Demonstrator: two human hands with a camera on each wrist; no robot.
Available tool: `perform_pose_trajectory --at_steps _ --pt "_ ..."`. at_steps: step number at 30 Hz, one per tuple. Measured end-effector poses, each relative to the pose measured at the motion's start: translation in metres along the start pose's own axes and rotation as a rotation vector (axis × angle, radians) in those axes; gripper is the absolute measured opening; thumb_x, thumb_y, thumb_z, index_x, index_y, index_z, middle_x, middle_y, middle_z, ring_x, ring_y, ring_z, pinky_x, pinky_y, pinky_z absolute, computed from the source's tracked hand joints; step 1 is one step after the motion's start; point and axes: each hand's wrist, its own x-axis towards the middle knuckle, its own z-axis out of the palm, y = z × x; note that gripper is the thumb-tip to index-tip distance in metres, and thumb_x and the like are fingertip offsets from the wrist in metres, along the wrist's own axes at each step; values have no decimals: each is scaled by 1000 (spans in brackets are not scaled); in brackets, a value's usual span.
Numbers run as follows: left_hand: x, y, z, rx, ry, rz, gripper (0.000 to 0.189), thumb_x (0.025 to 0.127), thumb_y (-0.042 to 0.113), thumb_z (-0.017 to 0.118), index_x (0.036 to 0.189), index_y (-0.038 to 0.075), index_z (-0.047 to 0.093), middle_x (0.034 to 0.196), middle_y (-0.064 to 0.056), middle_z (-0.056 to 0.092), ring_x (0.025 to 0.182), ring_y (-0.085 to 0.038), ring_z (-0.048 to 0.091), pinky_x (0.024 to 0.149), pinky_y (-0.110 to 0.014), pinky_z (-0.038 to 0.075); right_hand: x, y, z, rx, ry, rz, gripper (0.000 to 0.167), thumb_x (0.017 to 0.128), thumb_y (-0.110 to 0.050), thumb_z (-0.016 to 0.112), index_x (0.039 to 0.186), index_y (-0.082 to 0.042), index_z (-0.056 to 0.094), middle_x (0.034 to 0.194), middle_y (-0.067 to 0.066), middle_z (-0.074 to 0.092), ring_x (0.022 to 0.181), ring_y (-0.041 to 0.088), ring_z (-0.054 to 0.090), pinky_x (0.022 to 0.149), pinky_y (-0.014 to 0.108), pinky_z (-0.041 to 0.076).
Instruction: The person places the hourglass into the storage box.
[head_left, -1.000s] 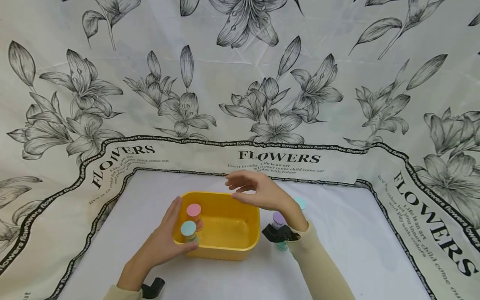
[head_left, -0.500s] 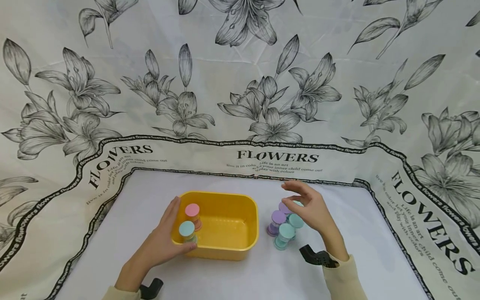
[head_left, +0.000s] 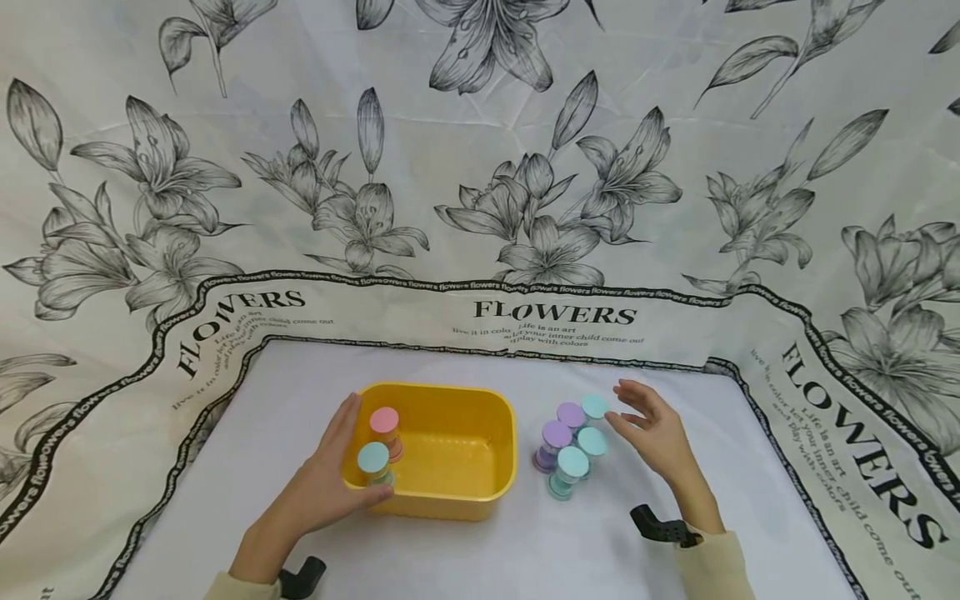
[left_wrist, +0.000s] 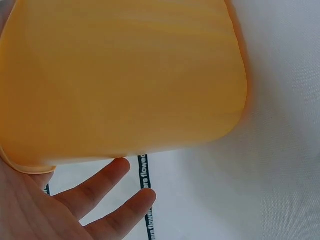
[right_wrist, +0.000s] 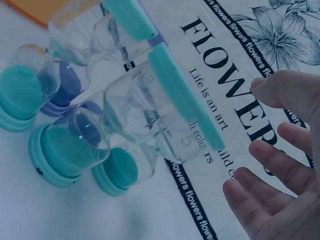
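A yellow plastic tub (head_left: 442, 507) stands left of the table's middle. My left hand (head_left: 321, 492) rests on its left end with straight fingers, thumb lying along the near side; the left wrist view shows a fingertip touching the wall (left_wrist: 125, 90). Inside the tub, at its left end, are a pink-capped hourglass (head_left: 385, 420) and a light blue one (head_left: 373, 457). Right of the tub stand several more hourglasses close together, among them turquoise ones (head_left: 573, 463) and purple ones (head_left: 557, 435). Just right of this cluster hovers my right hand (head_left: 662, 437), fingers apart, holding nothing.
White cloth (head_left: 420, 567) covers the table. A black printed border (head_left: 607, 362) runs along its far side, with a flower-patterned fabric backdrop (head_left: 525, 208) behind. Black camera mounts sit on the left wrist (head_left: 303, 578) and the right wrist (head_left: 662, 528).
My right hand has moved from above the tub's far right corner rightward past the hourglass cluster, uncovering it. The left hand and the tub have stayed in place.
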Motion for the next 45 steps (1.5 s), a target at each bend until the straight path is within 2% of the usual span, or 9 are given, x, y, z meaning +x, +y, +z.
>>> perform_pose_trajectory --at_steps 3,9,13,16,22,28,32,38,45 --pt "0 0 0 -8 0 1 133 70 73 82 167 33 0 175 7 -3 156 -42 25 108 -76 37 2 10 2 -19 -24 39 61 96 -18 75 148 -2 49 142 23 59 132 37 56 91 6 48" --pt "2 1 2 -16 0 9 133 70 73 82 167 33 -1 175 6 -3 156 -41 24 109 -75 37 6 22 5 -19 -72 88 64 96 -19 75 150 -1 46 142 25 58 130 42 58 90 6 48" --pt "2 1 2 -1 -2 6 134 70 74 81 167 33 -1 175 6 -3 156 -42 24 108 -75 37 8 26 8 -19 -106 133 67 95 -23 75 152 -4 45 145 24 55 132 42 58 97 26 57" --pt "3 1 2 10 1 7 134 70 74 81 167 32 0 175 4 -3 155 -44 24 107 -77 36 10 27 10 -18 -122 166 67 96 -26 75 151 -5 45 147 24 54 132 43 57 98 42 59" --pt "3 0 3 16 5 10 133 70 73 81 167 31 0 175 2 -2 155 -45 25 108 -76 36 11 29 10 -24 -149 193 62 97 -30 74 148 -5 50 146 24 54 129 43 59 98 47 58" --pt "3 0 2 12 10 16 132 71 72 81 167 29 1 175 -3 1 155 -44 24 109 -76 35 12 32 9 -17 -176 204 60 96 -31 74 146 -7 53 144 23 57 128 41 61 95 41 58" --pt "2 0 1 10 7 18 132 71 73 81 167 29 1 175 -1 -1 156 -44 22 109 -76 34 12 31 9 -13 -186 218 61 96 -33 75 146 -7 52 145 21 57 127 39 61 93 37 57" --pt "2 -1 0 5 7 25 132 72 71 81 167 28 1 175 2 -2 157 -42 20 111 -75 32 17 33 10 -31 -197 223 64 94 -36 76 147 -9 53 143 20 58 126 38 61 95 42 56" --pt "1 -2 1 -1 9 17 133 71 70 83 167 28 1 175 1 -1 157 -43 20 112 -75 32 22 29 7 -76 -256 212 63 94 -37 76 145 -7 54 141 21 59 124 38 63 95 48 57"
